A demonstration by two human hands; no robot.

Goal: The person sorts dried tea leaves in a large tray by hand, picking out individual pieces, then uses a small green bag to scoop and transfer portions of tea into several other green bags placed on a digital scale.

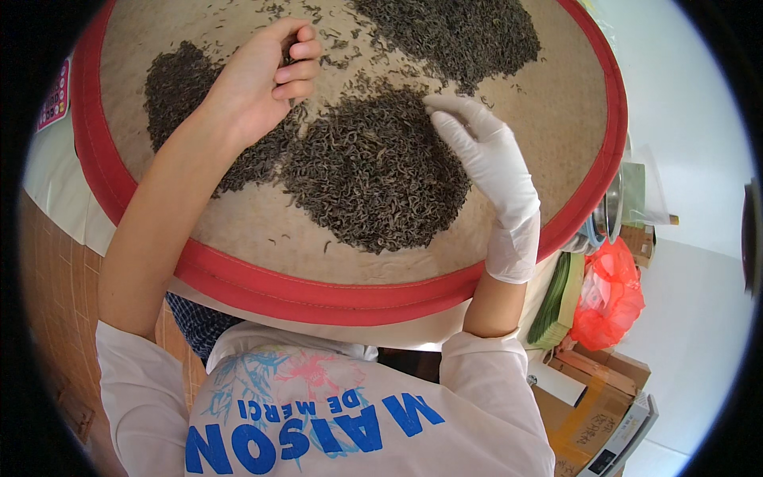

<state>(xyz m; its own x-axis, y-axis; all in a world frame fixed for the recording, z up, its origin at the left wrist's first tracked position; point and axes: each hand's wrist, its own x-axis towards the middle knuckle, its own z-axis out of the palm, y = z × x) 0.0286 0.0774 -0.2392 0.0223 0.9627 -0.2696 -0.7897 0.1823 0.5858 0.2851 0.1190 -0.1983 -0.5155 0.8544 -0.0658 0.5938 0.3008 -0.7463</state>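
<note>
A round tray with a red fabric rim (334, 298) bears dark, curled dried leaves that look like tea. One heap (381, 173) lies front centre, another (459, 39) at the back right, and a third (179, 89) at the left, partly hidden by my left arm. Over the left heap is my bare left hand (268, 77), its fingers curled inward; a little dark matter shows within the curl, but whether it is held leaves is unclear. In a white glove, my right hand (471, 131) touches the right edge of the centre heap, thumb and fingers slightly apart.
Loose leaves (340, 45) are scattered between the heaps. Right of the tray are metal bowls (611, 206), a red plastic bag (608, 298), a stack of green-edged sheets (557, 301) and cardboard boxes (572, 417). A pink device with buttons (55, 98) sits at the far left.
</note>
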